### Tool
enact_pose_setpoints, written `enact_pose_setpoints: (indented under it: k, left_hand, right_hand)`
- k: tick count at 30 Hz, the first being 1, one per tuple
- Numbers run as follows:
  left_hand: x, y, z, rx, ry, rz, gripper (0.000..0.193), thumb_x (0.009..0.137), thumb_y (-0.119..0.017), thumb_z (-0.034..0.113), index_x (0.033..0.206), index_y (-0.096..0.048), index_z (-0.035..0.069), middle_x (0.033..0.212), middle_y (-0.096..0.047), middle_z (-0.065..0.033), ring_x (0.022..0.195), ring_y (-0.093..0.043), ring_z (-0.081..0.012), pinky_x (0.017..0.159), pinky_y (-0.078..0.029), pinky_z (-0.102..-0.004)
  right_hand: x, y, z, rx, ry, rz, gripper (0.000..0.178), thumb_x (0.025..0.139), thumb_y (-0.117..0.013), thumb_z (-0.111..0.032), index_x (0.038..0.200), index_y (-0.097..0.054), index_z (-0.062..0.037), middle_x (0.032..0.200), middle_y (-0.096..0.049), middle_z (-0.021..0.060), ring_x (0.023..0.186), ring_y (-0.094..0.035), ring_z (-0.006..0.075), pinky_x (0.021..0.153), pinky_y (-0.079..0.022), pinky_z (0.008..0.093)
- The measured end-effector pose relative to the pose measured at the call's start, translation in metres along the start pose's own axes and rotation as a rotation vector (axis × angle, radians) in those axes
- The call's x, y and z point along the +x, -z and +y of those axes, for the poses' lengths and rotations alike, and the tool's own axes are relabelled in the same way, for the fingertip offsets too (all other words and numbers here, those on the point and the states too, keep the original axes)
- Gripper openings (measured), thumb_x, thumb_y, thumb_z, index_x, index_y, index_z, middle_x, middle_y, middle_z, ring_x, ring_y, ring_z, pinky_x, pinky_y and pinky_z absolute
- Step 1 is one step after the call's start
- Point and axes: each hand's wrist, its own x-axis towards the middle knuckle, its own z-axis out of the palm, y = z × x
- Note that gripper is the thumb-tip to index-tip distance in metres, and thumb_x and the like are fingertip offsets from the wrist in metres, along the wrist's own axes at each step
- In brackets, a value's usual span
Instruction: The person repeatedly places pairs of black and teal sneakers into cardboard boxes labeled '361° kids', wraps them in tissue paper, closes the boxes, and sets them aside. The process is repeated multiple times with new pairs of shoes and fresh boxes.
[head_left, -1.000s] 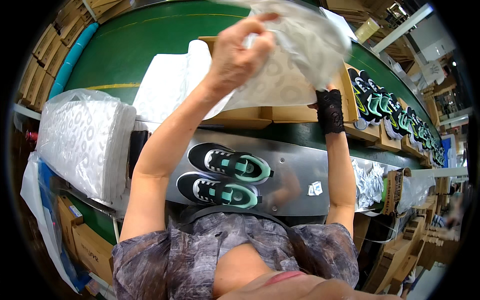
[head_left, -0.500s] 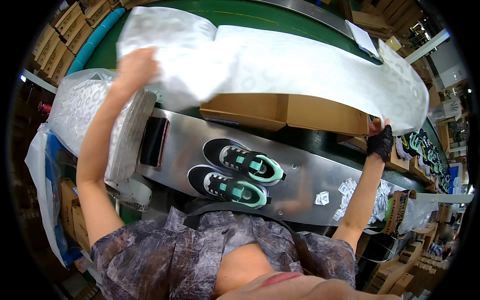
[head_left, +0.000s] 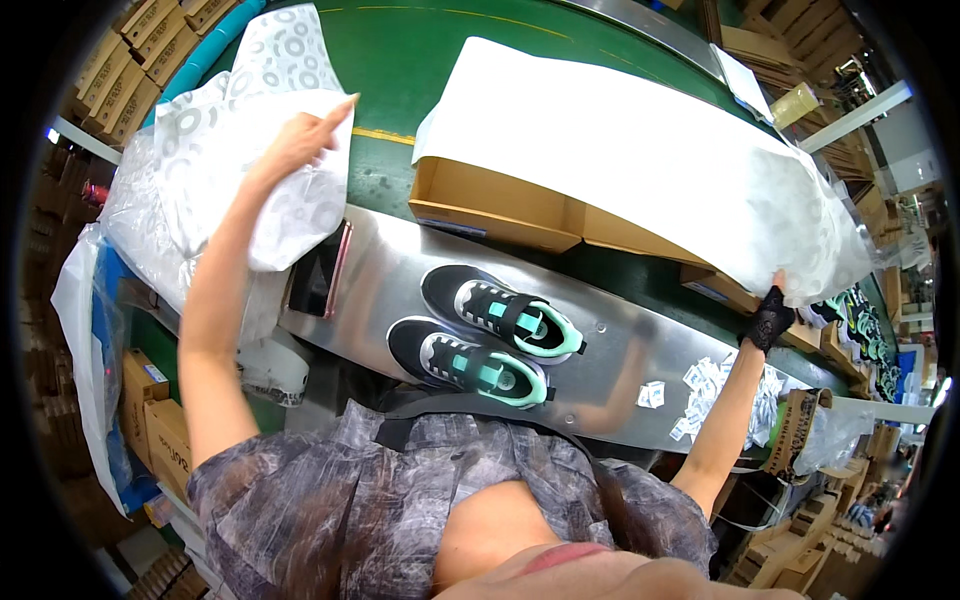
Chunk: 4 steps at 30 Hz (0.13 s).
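My right hand [head_left: 770, 312], in a black fingerless glove, pinches the near right corner of a white sheet of wrapping paper [head_left: 600, 140]. That sheet lies over an open brown shoe box [head_left: 500, 205], hiding most of its inside. Over a second, ring-patterned paper sheet [head_left: 290, 60] at the left is my left hand [head_left: 300, 145], index finger stretched out and the others loosely bent. No grip on that sheet shows. Two black sneakers with mint-green lining, a far shoe [head_left: 500, 312] and a near shoe [head_left: 465, 362], lie side by side on the metal ledge [head_left: 385, 265] before me.
A dark, flat phone-like object [head_left: 320, 272] lies left of the shoes. Small white packets [head_left: 705, 395] are heaped at the ledge's right. Beyond runs a green conveyor belt [head_left: 400, 60]. Stacked shoe boxes [head_left: 130, 80] stand far left; more sneakers [head_left: 865, 340] line the right.
The paper, earlier stretched between both hands, now shows as two separate sheets with a gap between them. The right one has settled lower over the box. My left index finger has straightened.
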Motion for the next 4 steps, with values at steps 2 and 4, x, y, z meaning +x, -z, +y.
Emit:
enact_pose_setpoints:
  k: [2, 4]
  left_hand:
    - [0.011, -0.048, 0.014, -0.224, 0.282, -0.276, 0.102, 0.065, -0.025, 0.085, 0.078, -0.059, -0.01, 0.078, -0.061, -0.0191, 0.06, -0.06, -0.0223, 0.058, -0.051, -0.0311]
    - [0.015, -0.066, 0.02, -0.295, 0.362, -0.411, 0.106, 0.065, -0.022, 0.085, 0.089, -0.057, -0.012, 0.089, -0.06, -0.024, 0.072, -0.063, -0.027, 0.065, -0.052, -0.0333]
  right_hand:
    - [0.008, 0.008, 0.016, 0.385, -0.368, -0.331, 0.049, 0.077, -0.065, -0.038, 0.111, -0.053, -0.0047, 0.103, -0.058, 0.0059, 0.092, -0.055, 0.018, 0.071, -0.047, 0.0336]
    - [0.013, 0.016, 0.024, 0.674, -0.718, -0.638, 0.041, 0.081, -0.06, -0.037, 0.114, -0.051, -0.0135, 0.111, -0.056, 0.0066, 0.1, -0.053, 0.0213, 0.072, -0.046, 0.0417]
